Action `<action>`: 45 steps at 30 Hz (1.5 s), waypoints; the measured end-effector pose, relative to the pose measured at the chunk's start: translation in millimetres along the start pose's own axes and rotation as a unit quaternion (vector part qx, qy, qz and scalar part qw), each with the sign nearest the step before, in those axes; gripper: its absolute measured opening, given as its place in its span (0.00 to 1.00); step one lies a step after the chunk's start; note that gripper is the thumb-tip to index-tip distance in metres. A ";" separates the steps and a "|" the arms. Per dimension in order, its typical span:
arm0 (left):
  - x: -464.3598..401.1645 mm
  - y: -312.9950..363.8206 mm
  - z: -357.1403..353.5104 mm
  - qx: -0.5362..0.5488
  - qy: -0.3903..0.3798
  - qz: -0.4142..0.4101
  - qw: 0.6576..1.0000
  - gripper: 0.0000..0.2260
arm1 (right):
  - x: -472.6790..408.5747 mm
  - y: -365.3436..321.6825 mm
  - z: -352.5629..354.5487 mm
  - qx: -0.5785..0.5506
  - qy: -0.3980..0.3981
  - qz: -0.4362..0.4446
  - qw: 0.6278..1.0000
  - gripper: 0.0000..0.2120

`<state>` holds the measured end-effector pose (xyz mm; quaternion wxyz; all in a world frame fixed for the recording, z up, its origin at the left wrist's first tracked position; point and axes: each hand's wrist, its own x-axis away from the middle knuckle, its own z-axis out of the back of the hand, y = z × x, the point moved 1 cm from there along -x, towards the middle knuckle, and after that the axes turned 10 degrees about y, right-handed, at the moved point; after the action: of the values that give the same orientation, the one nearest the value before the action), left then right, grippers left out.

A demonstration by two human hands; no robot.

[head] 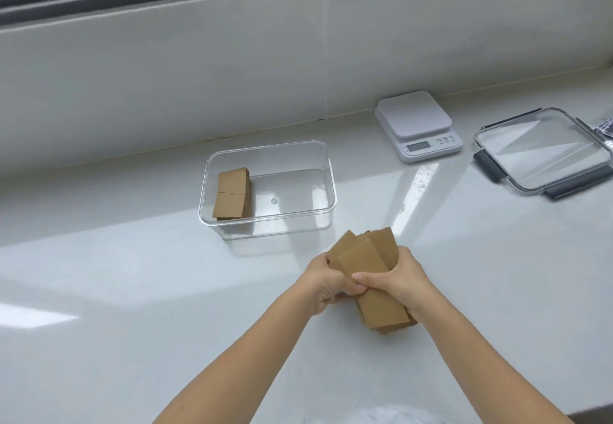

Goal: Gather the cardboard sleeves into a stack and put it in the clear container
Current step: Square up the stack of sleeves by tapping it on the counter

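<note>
Both hands hold a loose bundle of brown cardboard sleeves [368,257] just above the white counter, a little in front of the clear container [326,158]. My left hand [326,286] grips the bundle from the left. From the right, my right hand [403,281] closes around it, fingers across the top sleeve. The sleeves are fanned out, not squared. Inside the container, against its left wall, stands another stack of cardboard sleeves [231,196]. The rest of the container's floor is bare.
A white kitchen scale [416,123] sits at the back right of the counter. Further right lies a clear lid with grey clips [544,151]. A white wall and a window sill run behind the counter.
</note>
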<state>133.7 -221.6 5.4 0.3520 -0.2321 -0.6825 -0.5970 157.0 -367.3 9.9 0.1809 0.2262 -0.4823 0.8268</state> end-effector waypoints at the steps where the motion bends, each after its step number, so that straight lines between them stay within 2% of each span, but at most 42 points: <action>1: 3.9 -4.2 5.4 -0.003 0.012 -0.020 1.000 0.32 | 7.9 -5.0 -2.0 0.007 -0.009 0.014 1.000 0.45; 3: 11.3 -11.1 15.8 -0.018 0.023 -0.065 0.997 0.34 | 18.4 -9.5 -5.6 0.016 -0.031 0.042 0.999 0.41; 6: 23.6 -24.9 37.6 -0.030 0.050 -0.124 0.991 0.32 | 33.3 -17.3 -18.9 0.095 -0.034 0.100 0.990 0.36; 9: 36.5 -31.0 53.2 -0.047 0.092 -0.149 0.983 0.37 | 44.9 -28.2 -30.1 0.172 -0.047 0.168 0.969 0.32; 11: 46.6 -33.8 62.9 -0.050 0.130 -0.177 0.974 0.41 | 54.4 -39.4 -39.4 0.237 -0.046 0.252 0.937 0.31; 13: 59.6 -31.8 74.3 -0.060 0.202 -0.219 0.953 0.45 | 57.9 -47.7 -53.2 0.329 -0.007 0.364 0.871 0.28; 16: 74.4 -28.9 89.4 -0.236 0.284 -0.341 0.865 0.49 | 55.4 -52.8 -74.7 0.446 0.014 0.461 0.767 0.23; 19: 72.8 -33.5 84.8 -0.432 0.278 -0.383 0.768 0.44 | 53.3 -49.6 -90.5 0.496 -0.033 0.493 0.714 0.19; 21: 63.5 -41.3 77.1 -0.513 0.270 -0.353 0.735 0.39 | 49.5 -44.1 -96.7 0.502 -0.049 0.497 0.706 0.21; 23: 55.6 -50.6 69.7 -0.565 0.279 -0.324 0.706 0.40 | 44.6 -37.1 -97.8 0.503 -0.060 0.482 0.714 0.33; 25: 48.1 -59.3 65.2 -0.602 0.305 -0.319 0.665 0.46 | 40.2 -29.7 -89.5 0.516 -0.065 0.460 0.720 0.45; 27: 40.9 -64.7 63.0 -0.615 0.342 -0.342 0.623 0.47 | 33.4 -22.9 -77.8 0.521 -0.059 0.442 0.728 0.46; 28: 37.0 -66.7 63.7 -0.616 0.352 -0.358 0.608 0.46 | 30.1 -20.5 -73.6 0.514 -0.062 0.436 0.736 0.43; 30: 36.7 -64.3 63.8 -0.615 0.333 -0.358 0.618 0.41 | 26.5 -18.4 -70.6 0.494 -0.069 0.429 0.753 0.31; 33: 39.5 -53.3 63.3 -0.612 0.299 -0.350 0.643 0.28 | 32.5 -25.0 -69.9 0.502 -0.052 0.437 0.745 0.21; 35: 41.1 -45.8 62.6 -0.600 0.313 -0.355 0.645 0.24 | 36.4 -34.1 -67.6 0.510 -0.017 0.453 0.731 0.20; 37: 41.1 -44.9 61.7 -0.594 0.326 -0.355 0.645 0.26 | 37.1 -40.9 -66.7 0.527 0.009 0.464 0.712 0.21; 39: 33.8 -49.1 61.1 -0.602 0.317 -0.344 0.647 0.29 | 31.1 -38.3 -69.2 0.552 -0.012 0.457 0.697 0.26; 41: 30.3 -47.1 57.9 -0.637 0.285 -0.317 0.643 0.31 | 23.7 -32.5 -73.7 0.550 -0.052 0.455 0.699 0.35; 42: 29.0 -43.6 57.0 -0.650 0.275 -0.306 0.639 0.31 | 20.4 -32.2 -75.1 0.539 -0.064 0.462 0.701 0.36; 45: 33.7 -33.5 54.5 -0.674 0.262 -0.303 0.621 0.26 | 20.3 -36.1 -74.2 0.523 -0.060 0.491 0.694 0.25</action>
<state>76.3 -177.7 6.9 0.0602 -0.0187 -0.0002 -0.9980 144.0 -283.5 14.8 -0.4278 0.0640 -0.0244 0.9013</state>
